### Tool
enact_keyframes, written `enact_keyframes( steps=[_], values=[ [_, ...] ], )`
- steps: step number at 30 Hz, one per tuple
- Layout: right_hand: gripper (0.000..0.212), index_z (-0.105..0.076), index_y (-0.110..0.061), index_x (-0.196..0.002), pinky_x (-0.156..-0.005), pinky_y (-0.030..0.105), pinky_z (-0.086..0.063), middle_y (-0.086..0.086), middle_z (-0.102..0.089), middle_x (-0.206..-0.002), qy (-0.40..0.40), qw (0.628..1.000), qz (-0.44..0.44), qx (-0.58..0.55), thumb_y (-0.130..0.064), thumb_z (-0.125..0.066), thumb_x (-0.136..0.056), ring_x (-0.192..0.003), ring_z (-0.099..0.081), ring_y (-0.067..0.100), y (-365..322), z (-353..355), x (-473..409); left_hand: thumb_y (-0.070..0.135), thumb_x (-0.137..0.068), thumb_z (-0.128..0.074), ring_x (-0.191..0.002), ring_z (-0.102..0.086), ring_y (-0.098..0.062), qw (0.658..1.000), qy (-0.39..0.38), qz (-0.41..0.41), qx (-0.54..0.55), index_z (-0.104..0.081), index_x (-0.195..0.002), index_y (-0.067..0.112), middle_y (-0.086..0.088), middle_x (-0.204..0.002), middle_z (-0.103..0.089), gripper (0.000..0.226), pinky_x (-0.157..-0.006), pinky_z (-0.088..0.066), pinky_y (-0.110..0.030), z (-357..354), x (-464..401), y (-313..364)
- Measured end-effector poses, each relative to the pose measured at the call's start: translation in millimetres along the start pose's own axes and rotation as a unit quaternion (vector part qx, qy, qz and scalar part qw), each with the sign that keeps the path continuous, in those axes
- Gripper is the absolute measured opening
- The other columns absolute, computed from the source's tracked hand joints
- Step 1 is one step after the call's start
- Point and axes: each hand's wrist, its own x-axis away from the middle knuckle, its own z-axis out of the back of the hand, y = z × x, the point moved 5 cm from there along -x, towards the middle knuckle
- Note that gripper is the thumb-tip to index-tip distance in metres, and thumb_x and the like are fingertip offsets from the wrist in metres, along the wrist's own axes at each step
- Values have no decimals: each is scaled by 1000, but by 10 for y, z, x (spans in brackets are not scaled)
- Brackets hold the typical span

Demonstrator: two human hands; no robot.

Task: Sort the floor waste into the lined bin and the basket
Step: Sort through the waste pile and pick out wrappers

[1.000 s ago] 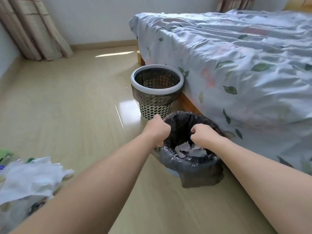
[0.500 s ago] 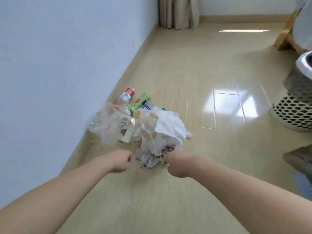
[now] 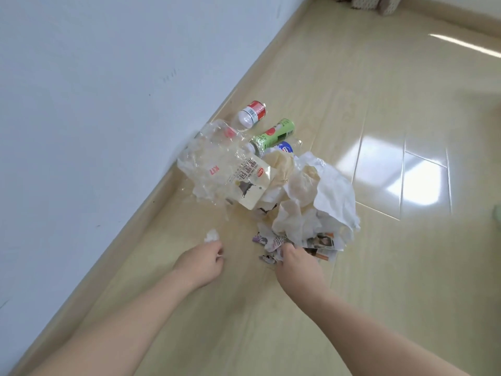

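The waste pile lies on the floor by the wall. It holds crumpled white paper (image 3: 333,196), clear plastic wrap (image 3: 211,158), a cream snack pouch (image 3: 249,183), a green bottle (image 3: 273,134), a red-labelled bottle (image 3: 252,112) and torn printed paper scraps (image 3: 267,241). My left hand (image 3: 200,263) has curled fingers at a small white tissue wad (image 3: 211,236), and a white bit shows by its thumb. With its fingers curled into the scraps, my right hand (image 3: 295,263) grips them at the pile's near edge. Neither the lined bin nor the basket is in view.
A white wall (image 3: 95,104) and its skirting board (image 3: 151,210) run along the left, close behind the pile. Glossy tiled floor (image 3: 393,131) stretches to the right and far side. Curtain hems (image 3: 363,2) hang at the top.
A second ago both hands were at the lined bin's rim by the bed. The view then swung left to the pile, and both hands have reached down into the waste.
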Motion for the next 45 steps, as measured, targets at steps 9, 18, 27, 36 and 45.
enact_keyframes(
  steps=[9, 18, 27, 36, 45],
  values=[
    [30, -50, -11, -124, -66, 34, -42, 11, -53, -129, 58, 997, 17, 42, -16, -45, -94, -96, -62, 29, -157, -491, -101, 24, -88, -46, -91, -55, -24, 996, -21, 29, 77, -51, -86, 23, 0, -93, -60, 5, -69, -42, -29, 5, -169, -58],
    [16, -55, -10, -107, -64, 30, -38, 6, -57, -117, 21, 999, 26, -20, -12, -46, -94, -97, -60, 28, -253, -419, -201, 29, -91, -48, -85, -55, -24, 996, -39, 14, 77, -53, -85, 19, -2, -88, -59, 13, -64, -38, -29, -27, 2, -72],
    [14, -52, -15, -77, -48, 23, -45, 4, -62, -75, -140, 975, 37, -170, -12, -48, -90, -55, -56, 17, 595, 504, 245, 11, -84, -47, -46, -34, -16, 952, -144, -80, 260, -51, -75, 18, -4, -56, -47, 12, -42, -24, -19, 615, 209, 1477],
    [17, -61, -8, -86, -55, 28, -51, 8, -65, -75, 100, 949, -196, -228, -16, -49, -95, -58, -58, 18, 3598, 1992, 1391, 10, -93, -38, -64, -50, -14, 921, -118, -344, 141, -54, -90, 16, 4, -72, -55, 17, -54, -40, -19, 814, 499, 4705],
    [12, -56, -8, -79, -56, 27, -41, 11, -58, -81, 239, 795, -439, -344, -13, -54, -90, -70, -54, 28, 5672, 1608, 2592, 13, -92, -40, -63, -53, -15, 886, -202, -412, 66, -54, -103, 21, -6, -79, -62, 20, -55, -44, -27, -504, 1267, 7054]
  ],
)
